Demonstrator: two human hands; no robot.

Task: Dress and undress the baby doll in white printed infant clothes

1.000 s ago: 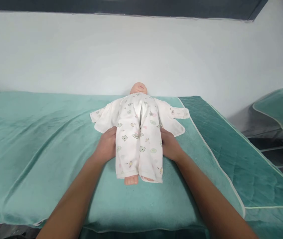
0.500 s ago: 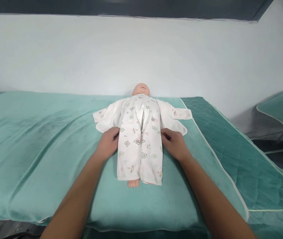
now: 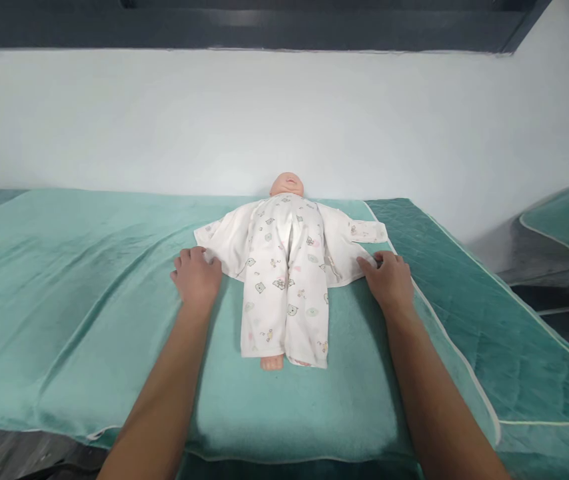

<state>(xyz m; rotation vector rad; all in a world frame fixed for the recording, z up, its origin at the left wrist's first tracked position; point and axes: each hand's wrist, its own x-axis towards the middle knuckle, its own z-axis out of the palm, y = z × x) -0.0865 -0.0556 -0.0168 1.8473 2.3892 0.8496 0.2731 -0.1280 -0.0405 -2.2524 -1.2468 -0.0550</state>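
Note:
A baby doll lies on its back with its head toward the wall. Over its front lie white printed baby pants, one foot showing below the left leg hem. A white baby jacket spreads out from under the pants, its sleeves pointing sideways. My left hand is closed at the jacket's lower left corner, thumb against the cloth. At the lower right corner, my right hand pinches the jacket edge between thumb and fingers.
A light green blanket with soft creases covers the bed under the doll. Darker quilted bedding shows on the right. Behind stands a white wall, with a dark beam above. Another green-covered surface is at far right.
Both hands have moved outward from the sides of the pants to the jacket's lower corners. The jacket's lower edges now sit lower and pulled outward beside the pants.

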